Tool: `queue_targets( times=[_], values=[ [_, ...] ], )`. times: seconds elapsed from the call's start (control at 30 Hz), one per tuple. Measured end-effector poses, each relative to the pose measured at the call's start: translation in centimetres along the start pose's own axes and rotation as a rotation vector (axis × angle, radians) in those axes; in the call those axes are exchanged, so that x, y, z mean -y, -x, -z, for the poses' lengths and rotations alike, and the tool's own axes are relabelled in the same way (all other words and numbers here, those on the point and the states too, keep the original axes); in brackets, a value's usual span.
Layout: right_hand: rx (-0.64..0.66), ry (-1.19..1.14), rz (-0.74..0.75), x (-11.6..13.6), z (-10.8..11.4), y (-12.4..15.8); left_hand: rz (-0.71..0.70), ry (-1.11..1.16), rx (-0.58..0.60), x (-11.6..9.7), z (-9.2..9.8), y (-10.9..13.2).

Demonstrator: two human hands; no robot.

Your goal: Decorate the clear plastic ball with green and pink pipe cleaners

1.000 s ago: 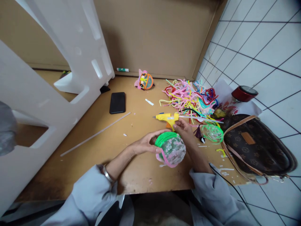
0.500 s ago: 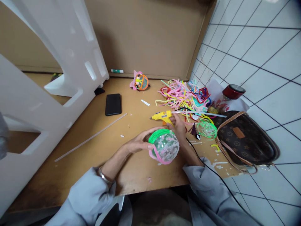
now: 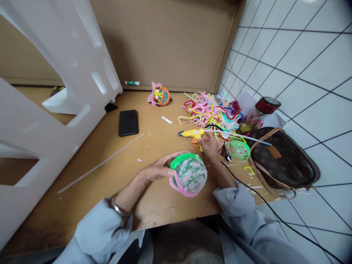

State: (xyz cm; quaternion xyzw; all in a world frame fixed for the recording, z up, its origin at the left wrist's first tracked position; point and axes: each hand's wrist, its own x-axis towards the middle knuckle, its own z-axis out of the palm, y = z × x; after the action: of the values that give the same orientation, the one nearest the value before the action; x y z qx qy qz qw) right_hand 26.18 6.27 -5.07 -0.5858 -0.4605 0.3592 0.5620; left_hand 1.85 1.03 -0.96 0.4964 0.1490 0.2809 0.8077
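A clear round ball [image 3: 191, 174], wound with green pipe cleaner at its top and edged with a pink strip, is held over the near part of the table by my left hand [image 3: 158, 168]. Its fingers wrap the ball's left side, with the thumb on the front. My right hand [image 3: 209, 146] grips the handle of a yellow glue gun [image 3: 191, 133], behind and to the right of the ball. The gun's blue nozzle points left, apart from the ball. A long translucent glue stick [image 3: 247, 137] sticks out of its back.
Colourful pipe cleaners [image 3: 209, 110] lie behind the gun. A green-wound ball [image 3: 238, 149], brown bag [image 3: 286, 157] and red-lidded jar [image 3: 268, 105] are at right. A black phone [image 3: 128, 123], a glue stick [image 3: 101, 163] and an orange-rimmed figure [image 3: 161, 96] lie left and back.
My right hand has raised the glue gun slightly off the table and its orange trigger now shows. The view has shifted a little, and the ball remains in my left hand.
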Motion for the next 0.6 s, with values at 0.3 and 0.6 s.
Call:
queue_targets(
  times=[0.3, 0.6],
  values=[
    [-0.123, 0.229, -0.010, 0.7, -0.1, -0.1, 0.031, -0.027, 0.018, 0.1, 0.0, 0.0],
    [-0.031, 0.605, 0.118, 1.5, 0.4, 0.8, 0.039, -0.057, 0.025, 0.1, 0.0, -0.1]
  ],
)
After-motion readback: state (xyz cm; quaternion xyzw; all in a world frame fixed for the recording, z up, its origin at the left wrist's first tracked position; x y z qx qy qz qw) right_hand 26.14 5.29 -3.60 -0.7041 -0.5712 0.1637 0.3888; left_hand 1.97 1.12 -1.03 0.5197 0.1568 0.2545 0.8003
